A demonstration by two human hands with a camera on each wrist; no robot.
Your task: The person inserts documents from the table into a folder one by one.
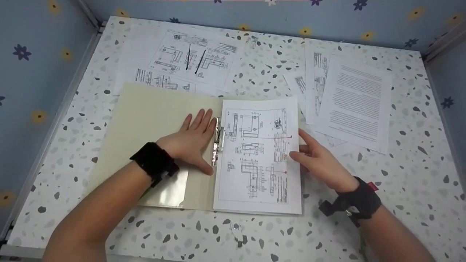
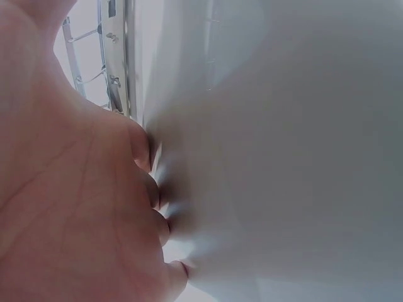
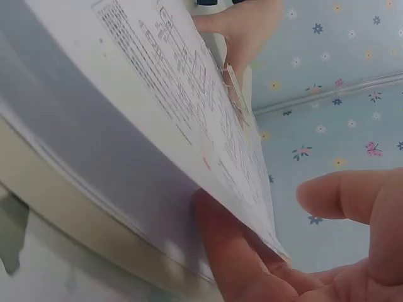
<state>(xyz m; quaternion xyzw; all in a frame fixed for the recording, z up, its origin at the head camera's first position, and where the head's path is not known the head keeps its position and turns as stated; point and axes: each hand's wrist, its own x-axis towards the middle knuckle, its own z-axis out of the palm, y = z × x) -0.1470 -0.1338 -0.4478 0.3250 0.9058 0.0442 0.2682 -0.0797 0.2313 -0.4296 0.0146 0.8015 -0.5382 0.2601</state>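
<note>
A cream folder [image 1: 145, 98] lies opened flat, with a metal ring mechanism [image 1: 217, 142] along its spine. On its right side is a stack of sheets, the top one a technical drawing [image 1: 233, 203] with small red marks. My left hand [image 1: 189, 143] rests palm down on the inside cover, its fingers spread beside the rings; the left wrist view shows its palm and fingertips against the cover. At the sheets' right edge is my right hand [image 1: 320, 163]. In the right wrist view its fingers [image 3: 220, 245] reach under the raised edge of the upper sheets, while the thumb stands apart above them.
Loose drawings [image 1: 189, 54], one with two thick black strokes, lie behind the folder at the back left. Back right, more loose papers overlap under a printed text page [image 1: 356, 102]. The speckled white table [image 1: 174, 236] is bordered by flowered blue panels [image 1: 276, 18].
</note>
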